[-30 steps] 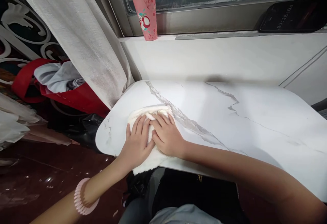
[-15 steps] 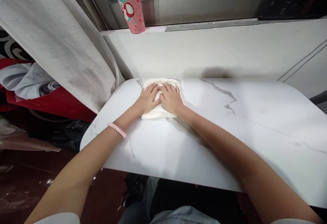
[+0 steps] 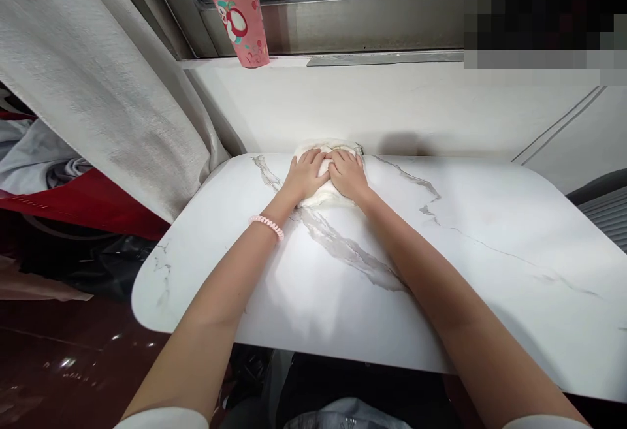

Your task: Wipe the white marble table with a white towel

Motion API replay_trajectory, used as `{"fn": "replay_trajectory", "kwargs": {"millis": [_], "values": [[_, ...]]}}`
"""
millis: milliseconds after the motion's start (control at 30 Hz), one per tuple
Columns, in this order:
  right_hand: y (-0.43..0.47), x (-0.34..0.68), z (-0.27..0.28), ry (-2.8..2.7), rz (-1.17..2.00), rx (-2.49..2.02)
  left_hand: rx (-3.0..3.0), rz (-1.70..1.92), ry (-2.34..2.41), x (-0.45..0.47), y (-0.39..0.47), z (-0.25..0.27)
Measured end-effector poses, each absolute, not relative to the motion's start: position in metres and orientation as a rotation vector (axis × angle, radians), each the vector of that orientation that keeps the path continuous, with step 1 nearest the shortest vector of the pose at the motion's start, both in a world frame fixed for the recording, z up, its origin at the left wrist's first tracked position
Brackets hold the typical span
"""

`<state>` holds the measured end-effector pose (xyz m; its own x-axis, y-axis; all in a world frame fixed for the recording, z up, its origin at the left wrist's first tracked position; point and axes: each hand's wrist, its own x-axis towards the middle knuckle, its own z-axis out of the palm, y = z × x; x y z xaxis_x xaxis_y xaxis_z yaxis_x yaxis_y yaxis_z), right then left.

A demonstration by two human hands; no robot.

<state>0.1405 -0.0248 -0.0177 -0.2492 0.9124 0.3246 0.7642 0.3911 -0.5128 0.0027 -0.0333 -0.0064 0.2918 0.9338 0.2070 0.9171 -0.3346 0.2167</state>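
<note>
A folded white cloth (image 3: pixel 321 200) lies at the back edge of the white, marble-patterned table (image 3: pixel 313 311), against the wall. My left hand (image 3: pixel 307 174) rests flat on the cloth's left part, fingers stretched and spread, with a pink coiled band (image 3: pixel 267 225) on that wrist. Beside it my right hand (image 3: pixel 349 173) presses flat on the right part, fingers also stretched out. The thumbs come close together over the cloth's middle. Both palms hide much of the cloth.
A pink patterned paper cup (image 3: pixel 240 17) stands on the window ledge (image 3: pixel 289 62). A light curtain (image 3: pixel 147 96) hangs at the left, near red bags with clothes (image 3: pixel 88 200). A blurred-out patch covers the upper right. The wall (image 3: pixel 382 102) borders the table's back.
Both hands have slid to the right and toward the wall with the cloth under them. A grey vein in the tabletop now shows more fully. The view has shifted slightly.
</note>
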Motion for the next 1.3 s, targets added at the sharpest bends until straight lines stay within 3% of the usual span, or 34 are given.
{"fn": "replay_trajectory", "kwargs": {"millis": [900, 1300], "values": [[-0.217, 0.199, -0.007, -2.330, 0.307, -1.331, 2.556, 0.361, 1.801, 0.049, -0.238, -0.008], [-0.238, 0.237, -0.008, -2.303, 0.347, -1.359, 2.625, 0.338, 1.639, 0.079, -0.245, -0.012]]}}
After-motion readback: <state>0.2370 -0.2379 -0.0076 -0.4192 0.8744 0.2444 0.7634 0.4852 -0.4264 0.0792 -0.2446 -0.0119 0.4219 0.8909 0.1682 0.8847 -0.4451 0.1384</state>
